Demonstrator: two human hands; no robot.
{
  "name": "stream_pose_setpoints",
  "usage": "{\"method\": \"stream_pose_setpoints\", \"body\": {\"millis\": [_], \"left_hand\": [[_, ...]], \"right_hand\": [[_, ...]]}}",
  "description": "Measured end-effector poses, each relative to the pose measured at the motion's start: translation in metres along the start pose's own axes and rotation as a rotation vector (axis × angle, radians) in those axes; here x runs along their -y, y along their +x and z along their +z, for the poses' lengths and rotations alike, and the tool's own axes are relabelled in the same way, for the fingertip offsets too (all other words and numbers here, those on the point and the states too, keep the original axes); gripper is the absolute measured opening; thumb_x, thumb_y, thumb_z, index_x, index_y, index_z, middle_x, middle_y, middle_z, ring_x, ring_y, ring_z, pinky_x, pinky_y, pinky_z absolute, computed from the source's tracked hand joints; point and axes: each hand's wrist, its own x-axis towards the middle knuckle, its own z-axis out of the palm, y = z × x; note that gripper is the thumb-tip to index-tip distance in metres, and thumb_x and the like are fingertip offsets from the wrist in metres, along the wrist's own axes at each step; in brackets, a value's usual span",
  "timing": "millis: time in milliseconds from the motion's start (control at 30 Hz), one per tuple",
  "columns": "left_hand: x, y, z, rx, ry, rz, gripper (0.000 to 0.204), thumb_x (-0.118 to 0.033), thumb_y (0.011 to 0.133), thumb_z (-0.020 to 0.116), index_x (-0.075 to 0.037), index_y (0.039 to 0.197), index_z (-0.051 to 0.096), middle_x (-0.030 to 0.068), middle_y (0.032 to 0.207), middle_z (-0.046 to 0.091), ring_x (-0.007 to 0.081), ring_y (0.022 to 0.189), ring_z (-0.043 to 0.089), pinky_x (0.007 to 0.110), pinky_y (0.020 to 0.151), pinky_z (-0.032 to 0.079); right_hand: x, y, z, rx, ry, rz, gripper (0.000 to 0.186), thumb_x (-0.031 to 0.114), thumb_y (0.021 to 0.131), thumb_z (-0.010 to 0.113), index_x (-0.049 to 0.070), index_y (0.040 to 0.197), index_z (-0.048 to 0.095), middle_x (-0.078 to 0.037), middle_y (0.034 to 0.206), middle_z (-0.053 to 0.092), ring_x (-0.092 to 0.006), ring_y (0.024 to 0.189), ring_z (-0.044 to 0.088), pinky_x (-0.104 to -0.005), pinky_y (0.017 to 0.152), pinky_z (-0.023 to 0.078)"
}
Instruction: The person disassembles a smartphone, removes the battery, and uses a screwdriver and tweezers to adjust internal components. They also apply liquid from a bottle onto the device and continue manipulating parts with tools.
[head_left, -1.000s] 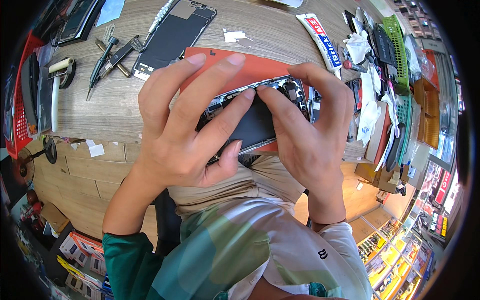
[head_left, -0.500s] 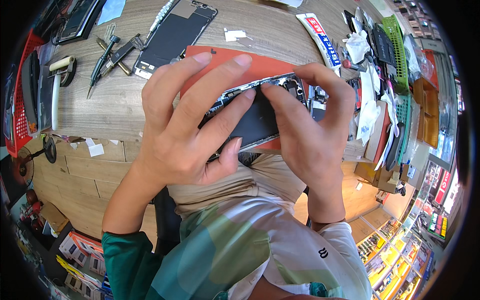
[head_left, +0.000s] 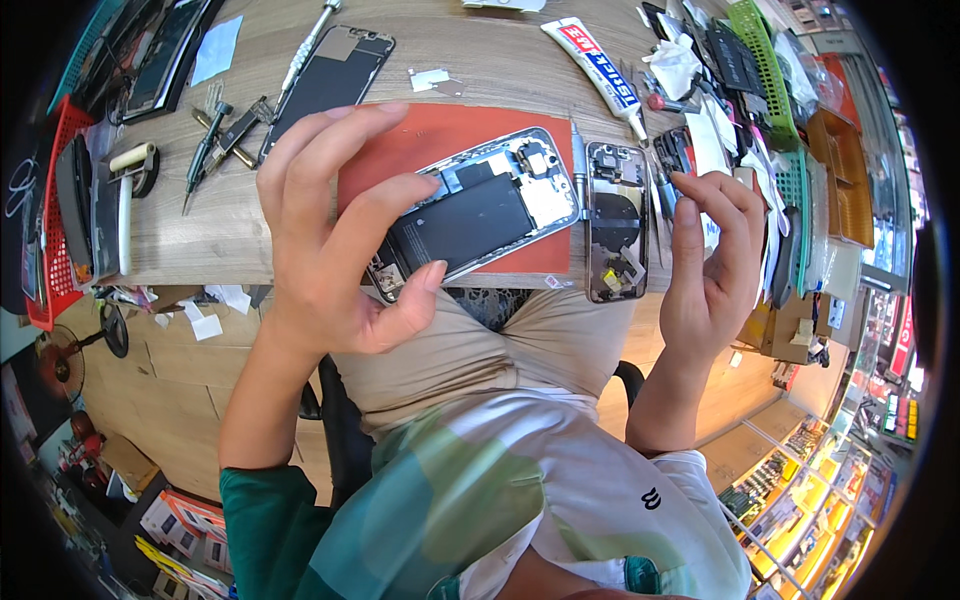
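Note:
An opened phone body (head_left: 545, 195) lies slanted on an orange-red mat (head_left: 535, 122), its black battery (head_left: 470, 225) and inner boards bare. My left hand (head_left: 335, 235) spans its left part, index finger on the upper edge and thumb at the lower edge. Other left fingers stretch out above the mat. To the right, my right hand (head_left: 715, 255) hovers with thumb and index tips slightly apart, next to slim tweezers (head_left: 661, 190); no hold shows. Between the hands lies a dark phone-sized tray (head_left: 616, 225) with small parts. A thin screwdriver (head_left: 579, 160) lies beside it.
A dark phone screen panel (head_left: 335, 78) and several tools (head_left: 207, 150) lie at the back left. A white, red and blue tube (head_left: 598, 72) rests behind the mat. Papers, green baskets (head_left: 762, 75) and a brown tray (head_left: 838, 170) crowd the right; a red basket (head_left: 62, 215) stands left.
My right hand has left the phone body and moved right to beside the tweezers. My left hand stays at the phone body. The view has shifted slightly, and the small-parts tray now shows fully.

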Motion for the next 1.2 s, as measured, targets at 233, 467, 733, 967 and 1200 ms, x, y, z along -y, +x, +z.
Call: {"method": "stream_pose_setpoints", "body": {"millis": [233, 467, 733, 967, 1200], "left_hand": [[-0.003, -0.001, -0.002, -0.029, 0.046, 0.014, 0.055, -0.04, 0.078, 0.075, -0.005, 0.12, 0.074, 0.0229, 0.137, 0.063, 0.0435, 0.127, 0.053, 0.054, 0.114, 0.036], [-0.028, -0.015, -0.016, 0.001, 0.045, -0.185, 0.071, -0.033, 0.075, 0.088, -0.004, 0.136, 0.066, 0.019, 0.126, 0.057, 0.0365, 0.121, 0.052, 0.048, 0.105, 0.04], [-0.059, -0.014, -0.028, 0.155, 0.063, -0.382, 0.096, -0.037, 0.072, 0.096, -0.007, 0.154, 0.057, 0.0193, 0.138, 0.048, 0.0382, 0.131, 0.049, 0.049, 0.111, 0.042], [-0.065, -0.006, -0.024, 0.18, 0.071, -0.437, 0.078, -0.013, 0.072, 0.094, -0.008, 0.143, 0.064, 0.0152, 0.136, 0.051, 0.0351, 0.132, 0.05, 0.046, 0.116, 0.038], [-0.064, 0.001, -0.027, 0.178, 0.037, -0.487, 0.071, -0.009, 0.067, 0.094, -0.007, 0.131, 0.063, 0.0168, 0.136, 0.049, 0.038, 0.135, 0.048, 0.047, 0.116, 0.037]], "right_hand": [[-0.006, -0.011, -0.027, 0.073, 0.054, 0.076, 0.018, 0.004, 0.097, 0.076, 0.001, 0.114, 0.075, -0.014, 0.11, 0.07, -0.0245, 0.096, 0.066, -0.0341, 0.084, 0.052], [-0.015, -0.014, -0.051, 0.126, 0.053, 0.167, 0.02, 0.007, 0.095, 0.078, 0.001, 0.113, 0.073, -0.013, 0.109, 0.069, -0.0286, 0.099, 0.067, -0.0375, 0.087, 0.053], [-0.038, -0.034, -0.064, 0.142, 0.097, 0.232, 0.019, 0.009, 0.096, 0.076, -0.001, 0.111, 0.07, -0.014, 0.106, 0.068, -0.0317, 0.101, 0.067, -0.0408, 0.089, 0.053], [-0.055, -0.042, -0.083, 0.061, 0.068, 0.182, 0.018, 0.016, 0.096, 0.076, 0.004, 0.107, 0.07, -0.014, 0.102, 0.067, -0.036, 0.098, 0.066, -0.0455, 0.086, 0.051], [-0.052, -0.032, -0.079, 0.05, 0.112, 0.064, 0.02, 0.019, 0.096, 0.075, 0.004, 0.108, 0.069, -0.014, 0.102, 0.065, -0.0361, 0.098, 0.065, -0.046, 0.084, 0.052]]}}
